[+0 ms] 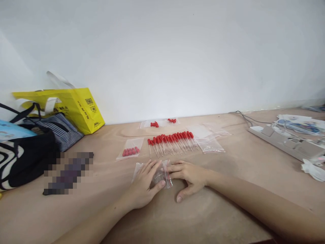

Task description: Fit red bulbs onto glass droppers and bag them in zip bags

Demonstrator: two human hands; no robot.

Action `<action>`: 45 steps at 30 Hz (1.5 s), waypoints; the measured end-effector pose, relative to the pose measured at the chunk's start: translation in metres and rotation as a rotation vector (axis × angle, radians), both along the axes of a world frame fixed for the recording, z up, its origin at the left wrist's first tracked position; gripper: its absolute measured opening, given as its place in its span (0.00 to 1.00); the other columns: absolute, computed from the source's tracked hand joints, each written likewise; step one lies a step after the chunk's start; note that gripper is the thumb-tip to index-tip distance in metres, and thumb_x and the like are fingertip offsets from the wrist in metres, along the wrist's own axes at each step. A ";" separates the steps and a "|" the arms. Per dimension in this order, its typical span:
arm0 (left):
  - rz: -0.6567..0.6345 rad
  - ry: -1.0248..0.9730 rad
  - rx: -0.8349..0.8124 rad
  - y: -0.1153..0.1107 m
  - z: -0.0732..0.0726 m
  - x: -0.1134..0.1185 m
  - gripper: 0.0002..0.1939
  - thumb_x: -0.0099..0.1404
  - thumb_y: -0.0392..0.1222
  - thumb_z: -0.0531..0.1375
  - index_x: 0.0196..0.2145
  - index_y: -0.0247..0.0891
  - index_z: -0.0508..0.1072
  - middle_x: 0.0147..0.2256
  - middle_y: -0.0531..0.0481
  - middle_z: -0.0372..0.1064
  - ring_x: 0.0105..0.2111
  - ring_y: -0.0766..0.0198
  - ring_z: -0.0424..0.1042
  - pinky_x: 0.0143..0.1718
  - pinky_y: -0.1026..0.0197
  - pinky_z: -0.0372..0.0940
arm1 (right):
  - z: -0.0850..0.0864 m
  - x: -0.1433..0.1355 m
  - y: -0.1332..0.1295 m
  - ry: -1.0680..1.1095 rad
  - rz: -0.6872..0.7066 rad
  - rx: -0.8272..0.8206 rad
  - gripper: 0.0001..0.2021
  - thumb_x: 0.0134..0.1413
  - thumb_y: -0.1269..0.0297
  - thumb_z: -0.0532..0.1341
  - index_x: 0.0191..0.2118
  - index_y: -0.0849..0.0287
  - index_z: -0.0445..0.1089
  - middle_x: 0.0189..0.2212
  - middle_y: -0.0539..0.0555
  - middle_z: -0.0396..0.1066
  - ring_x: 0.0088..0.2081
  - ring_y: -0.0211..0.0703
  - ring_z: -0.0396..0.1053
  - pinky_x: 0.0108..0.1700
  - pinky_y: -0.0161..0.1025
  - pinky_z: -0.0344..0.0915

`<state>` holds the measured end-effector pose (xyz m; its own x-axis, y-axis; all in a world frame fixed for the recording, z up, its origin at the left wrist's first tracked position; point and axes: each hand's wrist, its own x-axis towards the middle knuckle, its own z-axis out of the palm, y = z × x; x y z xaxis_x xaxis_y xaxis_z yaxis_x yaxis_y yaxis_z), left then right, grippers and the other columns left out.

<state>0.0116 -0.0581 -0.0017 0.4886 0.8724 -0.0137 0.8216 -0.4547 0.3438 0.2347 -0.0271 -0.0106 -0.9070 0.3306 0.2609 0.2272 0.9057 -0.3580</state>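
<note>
A clear zip bag (pixel 159 176) with a red strip along its seal lies flat on the table under my hands. My left hand (pixel 146 184) rests on the bag with its fingers spread. From the other side, my right hand (pixel 188 174) reaches over the sealed edge, fingers stretched and thumb apart. Just beyond them is a row of droppers (pixel 175 140) with red bulbs and thin clear stems. To the left of that row, a small zip bag holds several red rubber bulbs (pixel 130 151).
Behind the row lie bags with small red pieces (pixel 154 124). More clear zip bags (pixel 212 146) are at its right. A yellow bag (pixel 76 108) and a striped pouch (pixel 62 130) stand left. At right are a power strip (pixel 286 142) and crumpled white tissue (pixel 312 170).
</note>
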 end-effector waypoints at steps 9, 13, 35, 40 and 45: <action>-0.189 -0.041 0.048 0.020 0.006 -0.013 0.42 0.54 0.60 0.53 0.59 0.40 0.41 0.58 0.42 0.44 0.57 0.49 0.44 0.54 0.45 0.48 | -0.003 0.002 0.008 0.106 0.005 -0.144 0.23 0.37 0.51 0.64 0.42 0.56 0.70 0.58 0.56 0.45 0.57 0.47 0.48 0.55 0.42 0.48; -0.168 -0.020 0.021 0.019 0.000 -0.012 0.40 0.56 0.60 0.51 0.59 0.37 0.41 0.58 0.40 0.44 0.57 0.50 0.45 0.54 0.46 0.48 | -0.005 0.003 0.007 0.154 0.002 -0.224 0.20 0.37 0.54 0.65 0.40 0.55 0.71 0.56 0.56 0.52 0.55 0.46 0.52 0.55 0.43 0.49; -0.178 -0.041 0.074 0.020 -0.004 -0.013 0.34 0.58 0.58 0.50 0.57 0.38 0.48 0.57 0.42 0.49 0.56 0.51 0.49 0.54 0.46 0.49 | 0.002 -0.051 0.151 0.241 -0.908 -0.140 0.11 0.44 0.58 0.60 0.33 0.59 0.72 0.38 0.57 0.66 0.41 0.46 0.64 0.46 0.42 0.56; -0.182 -0.039 0.066 0.020 -0.003 -0.013 0.34 0.58 0.58 0.50 0.57 0.38 0.48 0.57 0.42 0.49 0.56 0.52 0.49 0.54 0.46 0.50 | 0.010 -0.049 0.157 0.360 -0.853 -0.293 0.07 0.41 0.63 0.61 0.27 0.63 0.70 0.29 0.54 0.69 0.32 0.40 0.66 0.37 0.36 0.61; -0.159 -0.021 0.061 0.017 0.001 -0.010 0.34 0.58 0.57 0.50 0.57 0.36 0.48 0.57 0.41 0.49 0.56 0.52 0.48 0.54 0.46 0.50 | 0.026 -0.013 0.134 0.568 -0.789 -0.437 0.12 0.47 0.56 0.55 0.30 0.61 0.63 0.25 0.50 0.69 0.24 0.32 0.63 0.29 0.32 0.61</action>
<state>0.0015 -0.0413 -0.0005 0.6205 0.7827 0.0487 0.7303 -0.5993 0.3279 0.2221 0.1065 0.0152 -0.1776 0.9389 0.2947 0.3910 0.3421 -0.8544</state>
